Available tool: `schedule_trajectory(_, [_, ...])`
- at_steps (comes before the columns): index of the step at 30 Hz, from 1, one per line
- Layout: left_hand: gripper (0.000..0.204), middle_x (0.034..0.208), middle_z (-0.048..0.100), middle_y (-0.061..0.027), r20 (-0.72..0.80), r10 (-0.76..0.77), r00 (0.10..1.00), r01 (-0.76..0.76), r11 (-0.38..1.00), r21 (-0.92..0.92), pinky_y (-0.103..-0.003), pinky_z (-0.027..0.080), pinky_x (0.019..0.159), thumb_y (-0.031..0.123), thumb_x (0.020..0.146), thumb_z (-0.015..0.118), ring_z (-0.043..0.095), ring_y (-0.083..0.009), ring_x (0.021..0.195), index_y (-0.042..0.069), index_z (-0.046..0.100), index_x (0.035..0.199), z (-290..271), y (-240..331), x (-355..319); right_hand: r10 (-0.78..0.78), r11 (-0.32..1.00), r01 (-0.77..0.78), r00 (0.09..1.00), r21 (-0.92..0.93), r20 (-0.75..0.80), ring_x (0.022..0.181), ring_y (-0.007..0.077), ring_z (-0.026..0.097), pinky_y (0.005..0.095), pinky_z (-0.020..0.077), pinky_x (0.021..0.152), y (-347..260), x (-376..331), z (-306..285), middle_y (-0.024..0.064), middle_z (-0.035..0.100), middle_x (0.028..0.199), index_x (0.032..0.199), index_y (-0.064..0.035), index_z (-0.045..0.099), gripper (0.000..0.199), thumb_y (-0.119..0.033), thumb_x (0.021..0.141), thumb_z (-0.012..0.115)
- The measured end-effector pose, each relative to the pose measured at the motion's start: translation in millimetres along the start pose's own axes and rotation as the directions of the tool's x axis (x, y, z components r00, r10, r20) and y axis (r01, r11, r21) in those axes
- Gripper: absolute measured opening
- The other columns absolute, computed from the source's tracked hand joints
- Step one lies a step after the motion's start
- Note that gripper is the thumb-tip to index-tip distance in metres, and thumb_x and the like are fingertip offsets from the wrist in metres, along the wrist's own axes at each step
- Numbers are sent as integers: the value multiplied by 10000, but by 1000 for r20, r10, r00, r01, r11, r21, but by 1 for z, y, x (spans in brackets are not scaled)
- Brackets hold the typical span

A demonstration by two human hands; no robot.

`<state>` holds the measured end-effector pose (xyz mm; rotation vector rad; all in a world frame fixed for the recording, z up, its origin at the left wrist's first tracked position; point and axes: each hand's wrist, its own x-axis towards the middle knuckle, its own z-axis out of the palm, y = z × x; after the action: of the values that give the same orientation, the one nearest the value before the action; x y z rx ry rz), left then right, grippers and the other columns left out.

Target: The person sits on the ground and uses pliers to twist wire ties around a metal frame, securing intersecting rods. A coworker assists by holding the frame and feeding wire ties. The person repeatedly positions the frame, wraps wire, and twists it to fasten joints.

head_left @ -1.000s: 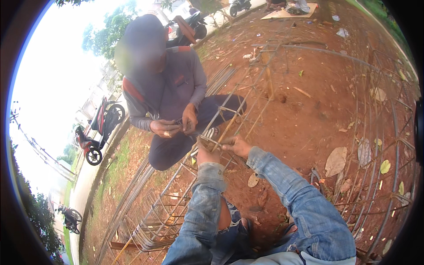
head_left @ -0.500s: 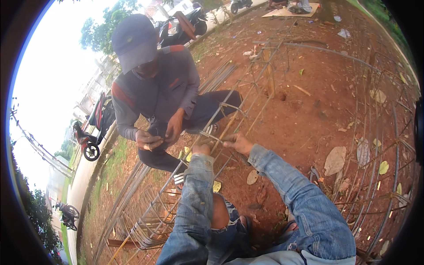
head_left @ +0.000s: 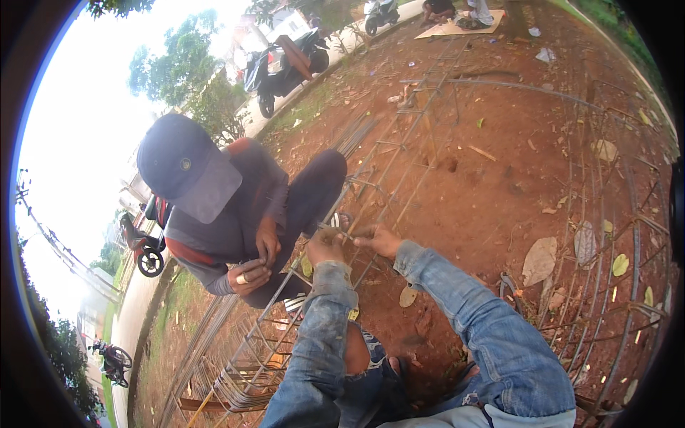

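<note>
Item: a long cage of steel rods [head_left: 399, 164] lay on red dirt [head_left: 492, 192], running from lower left to the upper middle of the view, with a flat sheet of cardboard [head_left: 457, 28] at the far upper edge near a parked scooter [head_left: 285, 64]. Your left hand [head_left: 325, 246] was curled closed around a rod [head_left: 357, 214] of the cage, and your right hand [head_left: 378, 240], just beside it, pinched the same rod with its fingers nearly closed. A crouching person [head_left: 235, 207] sat close on your left, curved rods [head_left: 606, 235] crowded your right, and bare dirt lay open beyond the cage.
</note>
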<state>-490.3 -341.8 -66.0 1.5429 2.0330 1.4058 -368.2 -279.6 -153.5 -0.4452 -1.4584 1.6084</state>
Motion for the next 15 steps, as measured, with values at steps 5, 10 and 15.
schedule_trajectory(5, [133,765,653,-121,73,51,996,-39,987,-154,-293,481,671,-32,708,660,631,-189,711,-5,671,837,2,-15,5,26,1000,-26,999,15,24,937,148,563,305,436,832,-3,2,-3,97,634,1030,1102,2,603,347,-156,799,667])
schedule_trajectory(10, [232,814,618,-119,63,332,941,-337,924,181,-335,485,697,-22,718,624,614,-248,773,32,679,937,3,4,-28,42,999,-41,998,-17,42,950,156,573,307,441,833,-9,-5,-5,97,647,1020,1097,-26,615,343,-191,801,663])
schedule_trajectory(15, [281,858,576,-127,107,415,903,-429,870,242,-367,467,725,-20,692,613,574,-283,807,62,675,953,1,0,-36,-24,901,-49,986,-431,-163,855,206,621,331,471,764,-33,-23,6,146,664,908,974,-32,660,262,-215,786,658])
